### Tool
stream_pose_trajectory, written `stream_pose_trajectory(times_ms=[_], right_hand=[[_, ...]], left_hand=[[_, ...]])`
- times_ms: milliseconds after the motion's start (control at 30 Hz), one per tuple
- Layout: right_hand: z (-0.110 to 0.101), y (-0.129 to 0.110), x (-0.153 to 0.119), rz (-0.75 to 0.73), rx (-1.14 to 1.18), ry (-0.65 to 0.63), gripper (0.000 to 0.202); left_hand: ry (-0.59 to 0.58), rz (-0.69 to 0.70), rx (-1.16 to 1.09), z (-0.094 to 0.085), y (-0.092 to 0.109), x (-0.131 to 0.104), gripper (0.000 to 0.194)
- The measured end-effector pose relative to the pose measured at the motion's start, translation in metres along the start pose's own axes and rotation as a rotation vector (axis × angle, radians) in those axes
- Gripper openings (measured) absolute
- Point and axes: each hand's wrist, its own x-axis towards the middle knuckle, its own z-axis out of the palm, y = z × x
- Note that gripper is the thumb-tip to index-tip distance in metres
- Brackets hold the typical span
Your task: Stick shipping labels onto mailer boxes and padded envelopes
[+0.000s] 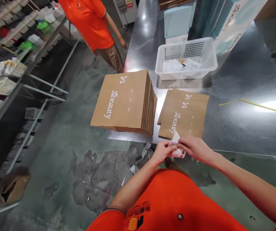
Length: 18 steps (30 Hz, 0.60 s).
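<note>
Both hands meet at a small printed label (178, 153), just off the near edge of the steel table. My left hand (162, 151) pinches its left side, fingers closed. From the right, my right hand (195, 148) pinches the label's upper part, where a white corner sticks up. Just beyond my hands lies a short stack of flat brown cardboard (190, 112) with white "beauty" lettering. A much taller stack of the same flat cardboard (123, 99) stands to its left, reaching past the table's edge.
On the steel table (243, 131), a white perforated basket (162, 61) holds several paper slips. Behind it are pale blue boxes (177, 22); a yellow strap (255, 102) lies at right. A person in orange (89, 25) stands beyond the table's left side. Shelving (39, 61) lines the left.
</note>
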Motion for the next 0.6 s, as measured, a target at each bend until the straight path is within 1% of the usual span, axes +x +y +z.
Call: stream_pose_trajectory(times_ms=[67,100,167,200,233,300,367,400,467,500,533,600], right_hand=[[-0.008,0.027,0.012,0.075,-0.03,0.092,0.033],[-0.015,0.045,0.022,0.138,-0.048,0.167,0.033],[-0.03,0.081,0.048,0.267,-0.099,0.319,0.03],[-0.036,0.097,0.061,0.307,-0.128,0.355,0.027],[-0.038,0.111,0.074,0.325,-0.153,0.35,0.025],[-0.032,0.129,0.094,0.305,-0.18,0.244,0.028],[-0.018,0.135,0.104,0.275,-0.2,0.134,0.032],[-0.01,0.135,0.106,0.278,-0.222,0.111,0.034],[0.004,0.13,0.106,0.325,-0.29,0.127,0.045],[0.01,0.126,0.104,0.357,-0.329,0.156,0.054],[0.015,0.12,0.103,0.383,-0.362,0.189,0.063],[0.031,0.108,0.1,0.387,-0.399,0.23,0.072]], left_hand=[[-0.015,-0.065,0.0,-0.006,-0.015,0.005,0.042],[-0.031,-0.113,-0.001,-0.011,-0.023,0.007,0.045],[-0.063,-0.229,0.008,-0.023,-0.04,0.007,0.044],[-0.072,-0.286,0.023,-0.03,-0.049,0.004,0.041],[-0.077,-0.33,0.044,-0.037,-0.057,0.0,0.037],[-0.092,-0.352,0.072,-0.05,-0.069,-0.011,0.032],[-0.133,-0.287,0.055,-0.06,-0.074,-0.022,0.033],[-0.156,-0.245,0.037,-0.063,-0.073,-0.025,0.035],[-0.165,-0.179,0.013,-0.065,-0.067,-0.023,0.036],[-0.144,-0.154,0.011,-0.064,-0.063,-0.016,0.034],[-0.098,-0.128,0.01,-0.063,-0.057,-0.006,0.031],[0.069,-0.073,0.015,-0.059,-0.046,0.02,0.026]])
